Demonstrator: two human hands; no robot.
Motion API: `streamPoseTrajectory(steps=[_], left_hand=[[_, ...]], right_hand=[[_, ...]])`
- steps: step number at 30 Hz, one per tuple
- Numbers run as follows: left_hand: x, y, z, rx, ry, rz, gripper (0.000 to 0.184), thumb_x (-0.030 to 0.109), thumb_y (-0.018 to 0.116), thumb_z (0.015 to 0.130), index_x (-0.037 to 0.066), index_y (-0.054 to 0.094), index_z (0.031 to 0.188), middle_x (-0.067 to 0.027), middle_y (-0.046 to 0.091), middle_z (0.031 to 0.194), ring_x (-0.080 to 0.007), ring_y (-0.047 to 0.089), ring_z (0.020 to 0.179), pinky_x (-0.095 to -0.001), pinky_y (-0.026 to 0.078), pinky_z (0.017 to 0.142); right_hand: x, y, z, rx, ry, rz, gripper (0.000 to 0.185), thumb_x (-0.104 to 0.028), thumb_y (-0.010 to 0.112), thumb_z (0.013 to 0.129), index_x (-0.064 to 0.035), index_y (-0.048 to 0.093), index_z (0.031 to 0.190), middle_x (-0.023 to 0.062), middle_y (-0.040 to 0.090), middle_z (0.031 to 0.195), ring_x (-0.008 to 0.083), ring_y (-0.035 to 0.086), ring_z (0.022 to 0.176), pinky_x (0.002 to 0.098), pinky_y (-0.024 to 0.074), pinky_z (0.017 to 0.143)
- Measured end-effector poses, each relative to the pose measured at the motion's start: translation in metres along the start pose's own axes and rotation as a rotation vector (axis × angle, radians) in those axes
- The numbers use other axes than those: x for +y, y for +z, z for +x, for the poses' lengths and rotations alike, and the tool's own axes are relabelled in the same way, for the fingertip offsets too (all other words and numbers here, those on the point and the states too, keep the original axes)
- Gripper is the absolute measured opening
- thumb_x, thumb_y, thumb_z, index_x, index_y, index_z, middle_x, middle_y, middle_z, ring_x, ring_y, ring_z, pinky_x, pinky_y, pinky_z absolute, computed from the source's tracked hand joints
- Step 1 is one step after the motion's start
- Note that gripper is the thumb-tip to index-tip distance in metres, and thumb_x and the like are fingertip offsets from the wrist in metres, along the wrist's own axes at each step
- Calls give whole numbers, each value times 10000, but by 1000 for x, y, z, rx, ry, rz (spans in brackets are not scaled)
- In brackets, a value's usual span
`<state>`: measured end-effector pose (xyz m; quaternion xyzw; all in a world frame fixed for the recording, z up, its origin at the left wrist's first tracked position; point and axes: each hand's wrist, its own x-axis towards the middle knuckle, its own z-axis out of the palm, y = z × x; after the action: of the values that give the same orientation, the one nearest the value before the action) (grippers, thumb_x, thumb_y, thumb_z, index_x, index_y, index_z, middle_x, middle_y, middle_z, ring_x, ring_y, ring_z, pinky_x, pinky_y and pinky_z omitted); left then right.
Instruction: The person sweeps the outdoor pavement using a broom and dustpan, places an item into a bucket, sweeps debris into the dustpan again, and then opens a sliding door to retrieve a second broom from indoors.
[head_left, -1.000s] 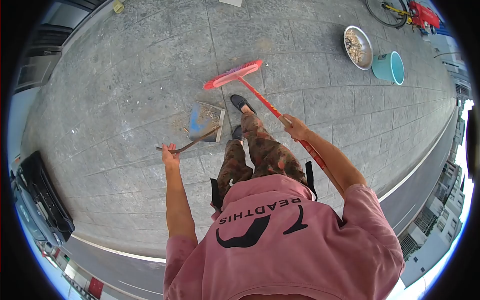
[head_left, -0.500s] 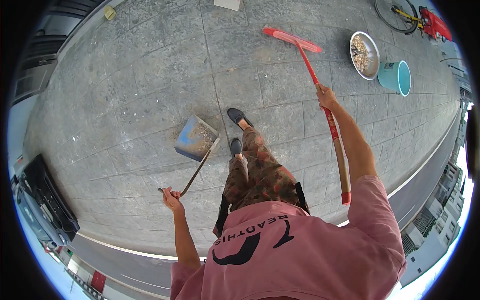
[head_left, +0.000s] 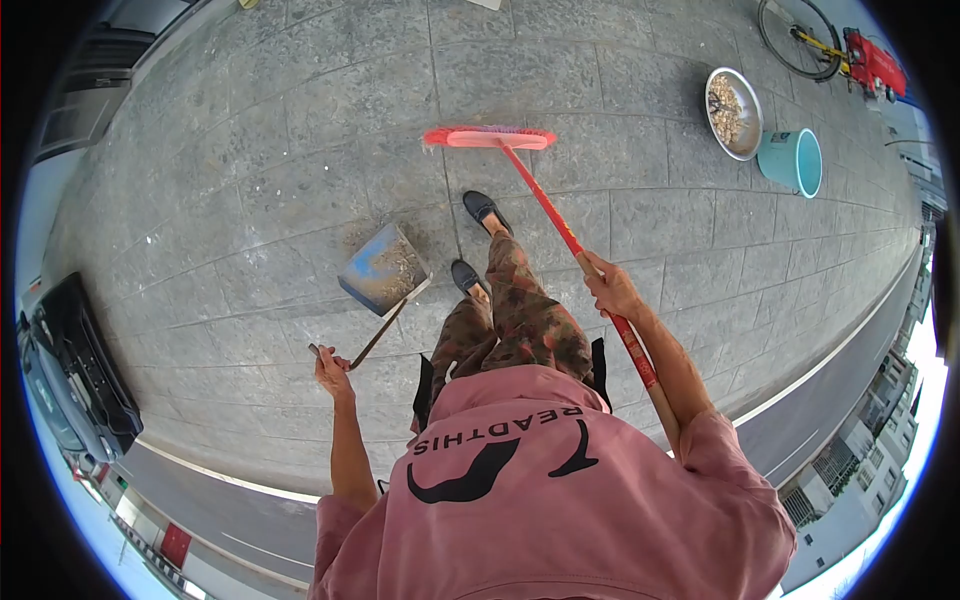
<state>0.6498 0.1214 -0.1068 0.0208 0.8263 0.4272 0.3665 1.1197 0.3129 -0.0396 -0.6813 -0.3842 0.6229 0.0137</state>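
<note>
A red broom (head_left: 500,137) with a long red and wooden handle has its head on the paving ahead of my feet. My right hand (head_left: 612,288) is closed around the middle of that handle. On the left, my left hand (head_left: 331,372) grips the bent upper end of a dustpan's long handle. The blue and grey dustpan (head_left: 385,270) rests on the ground left of my shoes, with brown dirt in its pan. Its opening faces away from me, and the broom head is apart from it.
To the right stand a metal basin (head_left: 748,110) holding light-coloured pieces and a turquoise bucket (head_left: 790,162). Behind them is a bicycle wheel (head_left: 797,40) beside a red machine (head_left: 876,65). A car (head_left: 75,370) is at far left. A road (head_left: 220,520) runs behind me.
My right hand has drawn the broom left and closer to my feet, turning its head nearly level across the view. The left hand still holds the dustpan, which has barely shifted.
</note>
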Motion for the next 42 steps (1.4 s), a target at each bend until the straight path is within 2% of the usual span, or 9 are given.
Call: streamPoseTrajectory(steps=[7,17,19,20,22,25,32,35,42], left_hand=[[-24,-46,-25,38,-39,-27,406,370,467,844,-36,493,847,8,344,466,-86,343,424,-235,334,444],[-83,-63,-21,25,-19,26,391,354,430,850,-32,470,800,0,340,469,-88,336,403,-231,290,379],[-83,-68,-16,-6,-10,70,385,352,422,850,-26,466,791,-1,333,475,-87,331,402,-230,301,374],[-96,-73,-8,0,60,147,379,351,427,848,-21,465,788,-1,328,482,-86,319,394,-230,293,359],[-108,-78,0,-53,77,191,370,341,432,846,-20,454,772,2,324,483,-84,305,384,-233,269,329],[-137,-86,18,-138,33,244,346,314,422,853,-19,458,766,-13,346,473,-94,329,363,-246,283,315],[-155,-73,7,-312,197,546,332,275,412,862,-12,468,703,-37,409,471,-120,406,382,-257,349,347],[-159,-76,5,-329,311,632,348,291,411,860,-13,467,702,-40,407,472,-131,422,401,-274,358,366],[-161,-63,43,-135,423,1032,298,229,439,816,-56,471,899,-201,552,764,-386,538,695,-454,416,643]], right_hand=[[24,-29,27,232,103,170,435,-73,434,793,-148,401,1221,18,401,555,95,403,374,258,388,321],[20,52,-1,-39,81,-81,377,-145,426,808,-129,443,1185,78,518,567,181,539,450,319,450,400],[14,67,-11,-123,-62,-228,486,-103,453,781,-156,361,1255,87,517,605,146,528,427,276,448,372],[47,80,4,39,-478,-325,492,-98,451,772,-141,357,1253,106,529,603,163,535,425,290,451,383],[49,70,19,177,-705,-409,503,-91,448,760,-119,347,1252,133,544,601,193,545,424,314,457,406],[-33,38,-6,128,-293,-272,502,-86,440,753,-110,341,1244,155,559,615,229,556,433,344,468,442],[-31,-14,191,365,-221,-595,297,-49,454,688,-89,500,979,174,584,708,309,600,601,391,479,496],[-8,8,175,140,-108,-651,294,-57,467,671,-85,522,959,175,591,782,333,597,710,401,481,584],[72,110,54,-33,-316,-464,304,-128,415,786,-124,486,1082,190,572,869,342,570,801,406,453,674]])
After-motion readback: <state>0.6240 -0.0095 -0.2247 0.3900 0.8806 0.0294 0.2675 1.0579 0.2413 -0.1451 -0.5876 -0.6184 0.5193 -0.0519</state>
